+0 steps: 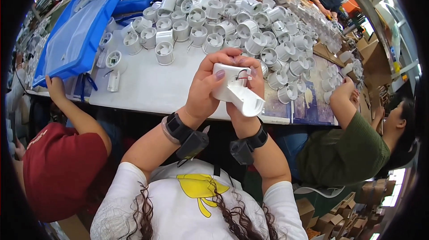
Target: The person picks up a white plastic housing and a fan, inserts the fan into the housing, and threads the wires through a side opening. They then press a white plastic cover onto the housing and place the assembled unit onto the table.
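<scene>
A white plastic housing with a rounded body and a short open trough-shaped arm is held in front of me, just above the table's front edge. Thin dark and red wires with a small white connector come out of its opening. My left hand is closed round the rounded body, its thumb pressing on the near face. From behind and the right, my right hand also grips the housing; part of its palm and fingers is hidden by it. A heap of white round cups with fan-like blades inside lies beyond my hands.
The white table stretches ahead. A blue tray with a translucent liner tilts at the left, a red-sleeved person's hand at its edge. A small white part lies nearby. On the right sits a person in a green shirt.
</scene>
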`<state>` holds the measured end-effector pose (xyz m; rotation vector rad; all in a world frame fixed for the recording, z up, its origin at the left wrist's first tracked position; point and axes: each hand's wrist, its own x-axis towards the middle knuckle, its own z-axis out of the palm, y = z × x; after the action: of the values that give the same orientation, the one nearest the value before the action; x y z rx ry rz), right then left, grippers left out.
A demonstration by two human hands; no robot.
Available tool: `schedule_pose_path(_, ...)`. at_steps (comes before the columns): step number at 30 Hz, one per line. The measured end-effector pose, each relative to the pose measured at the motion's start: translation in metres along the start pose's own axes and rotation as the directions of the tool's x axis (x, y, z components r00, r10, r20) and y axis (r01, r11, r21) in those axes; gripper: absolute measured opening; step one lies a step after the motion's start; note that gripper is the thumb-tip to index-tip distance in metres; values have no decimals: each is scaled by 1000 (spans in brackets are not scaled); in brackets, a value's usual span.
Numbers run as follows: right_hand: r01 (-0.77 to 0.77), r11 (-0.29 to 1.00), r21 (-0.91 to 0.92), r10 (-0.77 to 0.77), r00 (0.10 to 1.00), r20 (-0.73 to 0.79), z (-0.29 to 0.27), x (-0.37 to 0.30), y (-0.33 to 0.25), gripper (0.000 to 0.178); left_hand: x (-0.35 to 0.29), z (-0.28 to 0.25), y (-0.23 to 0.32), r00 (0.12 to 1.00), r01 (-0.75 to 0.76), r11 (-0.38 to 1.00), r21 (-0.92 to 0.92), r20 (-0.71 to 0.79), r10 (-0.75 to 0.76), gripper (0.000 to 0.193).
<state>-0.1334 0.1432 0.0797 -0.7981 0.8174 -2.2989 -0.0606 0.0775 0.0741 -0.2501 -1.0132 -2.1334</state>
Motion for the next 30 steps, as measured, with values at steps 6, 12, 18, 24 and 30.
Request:
schedule_pose_path(6, 77, 993, -94, -70, 995, 73, 6, -14, 1, 23, -2, -2, -1, 998, -46, 990, -134, 38, 51, 20)
schedule_pose_path(12, 130, 973, -192, -119, 990, 71, 7, -17, 7, 25, -5, 0, -3, 999, -54, 986, -159, -15, 52, 17)
schedule_pose_path(18, 170, 960, -221, -139, 979, 147, 6, -18, 2, 24, -7, 0, -1, 997, -68, 996, -52, 24, 69, 24)
schedule_pose_path(24, 420, 549, -723, -239, 907, 346, -7, -6, -7, 21, -15, -6, -2, 989, 98, 995, -30, -111, -101, 36)
schedule_pose_path(30, 568, 378, -731, 26, 783, 621, -8, 17, -45, 21, -20, -8, 3, 973, 181, 982, -44, -140, -186, 33)
